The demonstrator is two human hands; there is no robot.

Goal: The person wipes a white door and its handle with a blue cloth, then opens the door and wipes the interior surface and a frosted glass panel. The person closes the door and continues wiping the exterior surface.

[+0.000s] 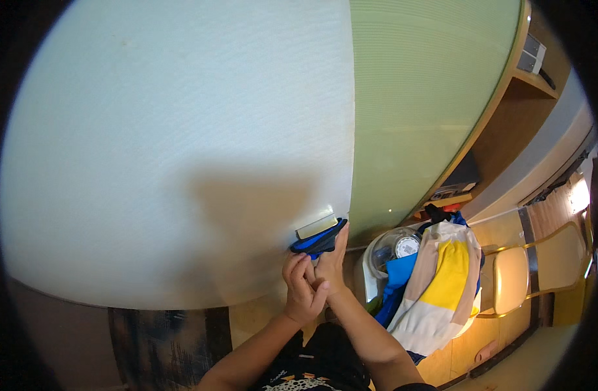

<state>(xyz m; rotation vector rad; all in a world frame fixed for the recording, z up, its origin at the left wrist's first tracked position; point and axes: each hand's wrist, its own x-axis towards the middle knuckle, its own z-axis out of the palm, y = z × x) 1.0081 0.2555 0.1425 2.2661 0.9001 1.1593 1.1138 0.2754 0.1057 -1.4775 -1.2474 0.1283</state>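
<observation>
My right hand [332, 261] holds a small folded blue-and-black cloth item [321, 238] against its palm. A flat pale strip with a shiny edge [317, 226] lies along the item's far side; whether it is attached I cannot tell. My left hand [301, 293] is close beside the right one, its curled fingertips at the item's near edge and its thumb free. Whether the left fingers grip it is unclear. Beyond both hands spreads a broad white surface [181, 112], with a soft brownish shadow across its near part.
A ribbed green panel [416, 97] adjoins the white surface, beside wooden shelving [504, 122]. At right, a clear round plastic container [384, 251] sits by a heaped white, yellow and beige garment [448, 273] and blue cloth [401, 273]. A gold-framed chair [511, 281] stands farther right.
</observation>
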